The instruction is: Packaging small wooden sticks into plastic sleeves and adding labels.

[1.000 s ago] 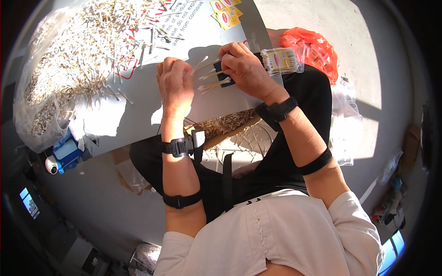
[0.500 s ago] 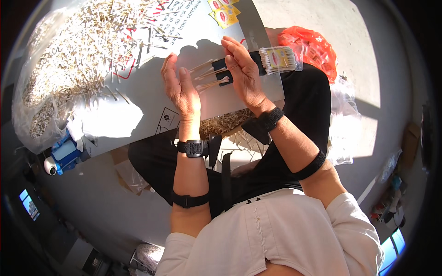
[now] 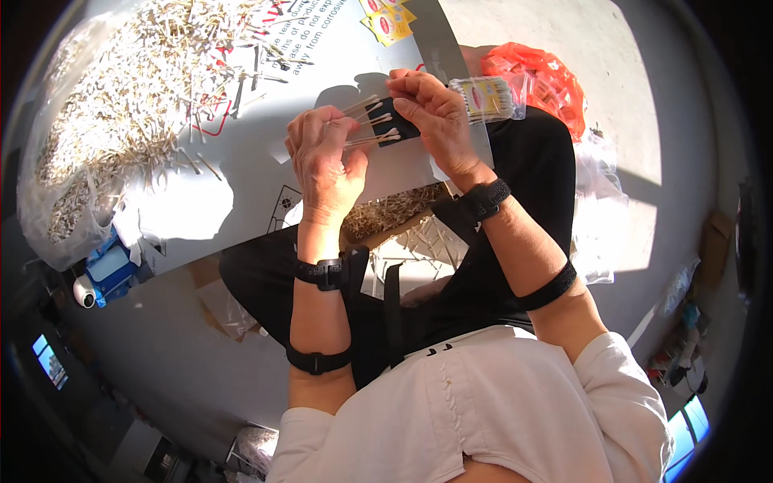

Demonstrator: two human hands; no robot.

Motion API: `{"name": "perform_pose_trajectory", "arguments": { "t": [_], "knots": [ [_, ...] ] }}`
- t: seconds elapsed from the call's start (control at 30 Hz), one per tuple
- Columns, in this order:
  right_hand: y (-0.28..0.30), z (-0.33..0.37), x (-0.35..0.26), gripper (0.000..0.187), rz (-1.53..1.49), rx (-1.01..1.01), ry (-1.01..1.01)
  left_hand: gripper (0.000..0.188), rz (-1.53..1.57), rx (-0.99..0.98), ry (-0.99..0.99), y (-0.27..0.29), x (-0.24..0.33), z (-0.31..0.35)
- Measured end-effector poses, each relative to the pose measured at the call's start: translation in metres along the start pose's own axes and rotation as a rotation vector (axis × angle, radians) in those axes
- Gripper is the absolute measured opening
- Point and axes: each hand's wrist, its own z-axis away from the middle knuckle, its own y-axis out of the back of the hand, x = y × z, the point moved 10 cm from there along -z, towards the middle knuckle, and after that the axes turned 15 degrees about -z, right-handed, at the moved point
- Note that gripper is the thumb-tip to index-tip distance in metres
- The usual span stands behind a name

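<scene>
Several cotton swabs (image 3: 374,140) lie side by side across a dark flat strip (image 3: 393,121) on the table, white tips pointing right. My left hand (image 3: 322,153) is bent over the left ends of their sticks, fingers curled around them. Just right of the tips, my right hand (image 3: 439,117) hovers over the strip with its fingers curled in toward the thumb. Whatever sits between those fingertips is too small to make out. Beyond this hand lies a clear packet of cotton swabs (image 3: 487,98) with a yellow label, at the table's right edge.
A big heap of loose swabs (image 3: 121,105) in clear plastic covers the table's left side. Yellow cards (image 3: 390,24) lie at the far edge. A red plastic bag (image 3: 539,80) stands at the right. More swabs (image 3: 390,217) fill a box below the table edge.
My left hand has turned from upright with raised fingers to curled over the swab sticks. My right hand's fingers, stretched out before, have bent in toward the thumb.
</scene>
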Motion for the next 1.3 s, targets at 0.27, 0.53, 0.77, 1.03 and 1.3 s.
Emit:
{"name": "perform_pose_trajectory", "arguments": {
  "t": [0.27,0.53,0.77,1.03,1.3],
  "knots": [
    [-0.009,0.003,-0.002,0.024,0.029,-0.041,0.016,0.015,-0.134,0.031,-0.078,-0.007,0.019,0.014],
    [-0.002,0.002,0.002,0.022,0.002,-0.002,0.022,0.023,-0.178,0.002,-0.139,-0.008,0.029,0.021],
    [0.0,0.0,0.002,0.022,-0.048,0.027,0.018,0.027,-0.176,0.008,-0.029,-0.009,0.022,0.02],
    [0.0,-0.001,-0.003,0.021,0.022,0.036,0.051,0.04,-0.217,-0.042,-0.002,-0.017,0.018,0.028],
    [-0.006,0.002,0.0,0.025,-0.054,0.111,0.007,0.084,-0.389,-0.297,0.041,-0.047,0.022,0.021]
  ]
}}
